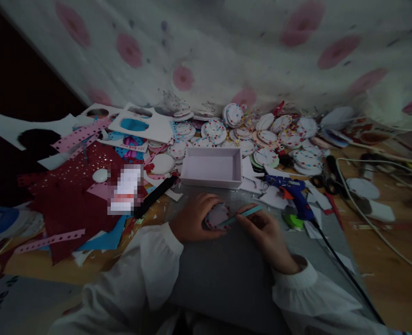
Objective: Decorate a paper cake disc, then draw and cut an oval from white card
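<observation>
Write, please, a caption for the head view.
Left hand holds round piece, right hand teal strip, near an open box.

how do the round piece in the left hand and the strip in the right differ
Shape: the round piece is broad, while the strip is long and narrow.
Look: the round piece has a pale middle and small coloured dots around its edge; the strip is blue-green, with no dots visible.
Hold: the left hand curls around the round piece; the right hand pinches the strip.
</observation>
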Action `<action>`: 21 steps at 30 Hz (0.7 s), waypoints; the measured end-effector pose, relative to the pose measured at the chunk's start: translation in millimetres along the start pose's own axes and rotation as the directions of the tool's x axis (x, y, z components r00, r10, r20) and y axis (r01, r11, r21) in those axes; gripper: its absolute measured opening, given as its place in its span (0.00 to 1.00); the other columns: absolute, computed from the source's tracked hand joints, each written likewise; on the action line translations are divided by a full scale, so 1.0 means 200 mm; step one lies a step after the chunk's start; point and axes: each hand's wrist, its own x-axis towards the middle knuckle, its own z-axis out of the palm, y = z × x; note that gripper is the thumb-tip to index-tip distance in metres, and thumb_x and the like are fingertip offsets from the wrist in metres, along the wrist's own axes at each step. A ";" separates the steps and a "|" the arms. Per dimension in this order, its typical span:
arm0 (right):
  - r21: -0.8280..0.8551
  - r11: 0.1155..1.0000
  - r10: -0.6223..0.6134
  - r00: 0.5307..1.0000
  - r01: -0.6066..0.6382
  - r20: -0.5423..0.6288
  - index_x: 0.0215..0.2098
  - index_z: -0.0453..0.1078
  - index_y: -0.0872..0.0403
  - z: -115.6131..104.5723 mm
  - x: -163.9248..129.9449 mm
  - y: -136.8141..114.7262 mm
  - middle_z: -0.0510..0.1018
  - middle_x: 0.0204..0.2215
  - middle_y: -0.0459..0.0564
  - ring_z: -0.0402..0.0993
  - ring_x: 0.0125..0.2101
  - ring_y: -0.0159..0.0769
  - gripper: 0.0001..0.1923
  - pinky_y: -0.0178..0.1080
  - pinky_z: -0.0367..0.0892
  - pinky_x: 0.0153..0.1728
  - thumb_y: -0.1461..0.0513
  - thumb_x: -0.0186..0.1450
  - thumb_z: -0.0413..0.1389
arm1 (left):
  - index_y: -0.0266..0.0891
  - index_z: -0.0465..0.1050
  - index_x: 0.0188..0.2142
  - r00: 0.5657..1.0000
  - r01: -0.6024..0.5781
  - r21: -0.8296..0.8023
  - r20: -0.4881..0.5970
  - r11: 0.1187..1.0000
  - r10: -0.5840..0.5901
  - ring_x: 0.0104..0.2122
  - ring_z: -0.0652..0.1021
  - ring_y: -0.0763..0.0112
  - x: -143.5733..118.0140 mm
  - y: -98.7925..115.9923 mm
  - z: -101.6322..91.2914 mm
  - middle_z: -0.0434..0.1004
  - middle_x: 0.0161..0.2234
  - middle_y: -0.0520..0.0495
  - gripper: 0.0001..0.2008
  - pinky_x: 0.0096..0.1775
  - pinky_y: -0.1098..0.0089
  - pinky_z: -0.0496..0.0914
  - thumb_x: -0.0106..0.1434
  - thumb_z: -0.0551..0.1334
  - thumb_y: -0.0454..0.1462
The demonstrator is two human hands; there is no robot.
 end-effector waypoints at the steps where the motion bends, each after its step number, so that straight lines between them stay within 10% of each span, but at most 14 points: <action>1: 0.004 1.000 0.006 1.000 -0.006 0.003 0.30 0.74 0.51 0.00 0.00 0.00 0.77 0.28 0.47 0.73 0.28 0.34 0.09 0.35 0.69 0.28 0.54 0.59 0.63 | 0.38 0.64 0.55 1.000 -0.003 0.001 -0.002 1.000 0.003 0.53 0.70 0.53 0.00 0.00 0.00 0.70 0.52 0.37 0.34 0.55 0.55 0.64 0.54 0.67 0.53; 21: -0.006 0.997 -0.077 0.996 0.077 0.042 0.32 0.75 0.50 0.00 -0.01 0.00 0.78 0.30 0.48 0.75 0.31 0.36 0.05 0.37 0.70 0.31 0.57 0.60 0.63 | 0.38 0.63 0.55 1.000 -0.027 0.003 -0.016 1.000 0.027 0.53 0.71 0.54 0.00 -0.01 0.00 0.71 0.51 0.37 0.34 0.54 0.55 0.64 0.55 0.67 0.53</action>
